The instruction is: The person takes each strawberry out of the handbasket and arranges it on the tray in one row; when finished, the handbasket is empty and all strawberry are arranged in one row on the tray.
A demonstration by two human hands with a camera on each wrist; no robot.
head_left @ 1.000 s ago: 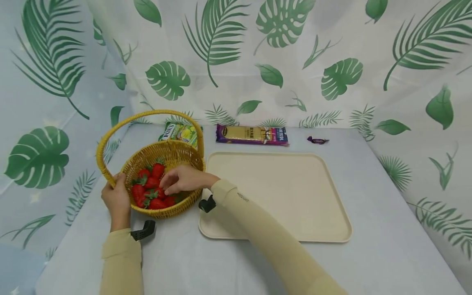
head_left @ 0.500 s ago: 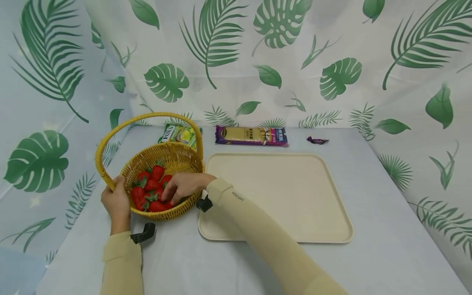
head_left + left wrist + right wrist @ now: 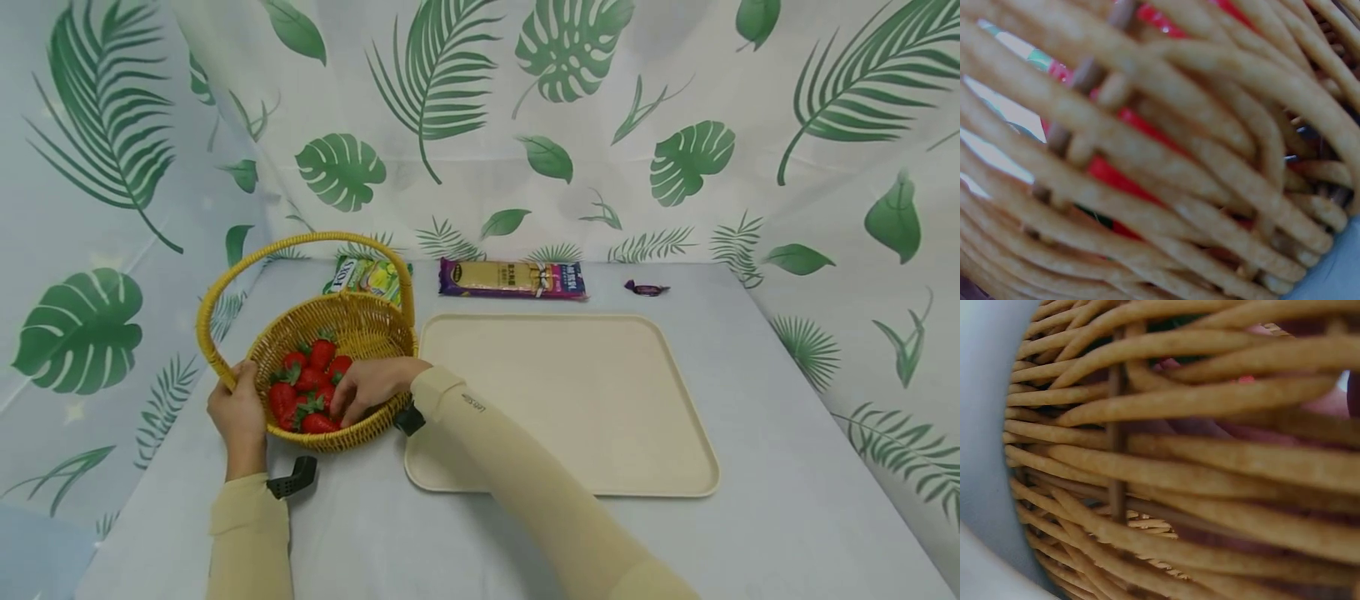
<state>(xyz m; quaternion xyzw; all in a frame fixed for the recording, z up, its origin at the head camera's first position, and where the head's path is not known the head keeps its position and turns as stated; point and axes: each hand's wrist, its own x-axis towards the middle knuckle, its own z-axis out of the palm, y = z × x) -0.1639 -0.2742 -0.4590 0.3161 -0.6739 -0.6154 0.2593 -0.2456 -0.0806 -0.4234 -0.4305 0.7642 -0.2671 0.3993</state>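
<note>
The right hand (image 3: 372, 385) has its bent fingers among the strawberries (image 3: 311, 380); the tips are hidden, so I cannot tell how far apart they are or whether they hold one. The fruit lies beneath and left of them in the basket (image 3: 369, 332); beyond them, bare weave leaves some room. Further left, the left hand (image 3: 238, 410) grips the basket where the handle (image 3: 322, 237) meets the rim. Reaching in looks done, lifting out not yet: no strawberry shows outside the basket. The rim passes close under the right wrist and the handle arches beyond the fingers; rightward, over the tray (image 3: 585, 383), the way looks open. Farthest from the fingers, on the worktop (image 3: 360, 525), lie a green packet (image 3: 369, 276), a purple packet (image 3: 512, 278) and a sweet (image 3: 646, 288).
</note>
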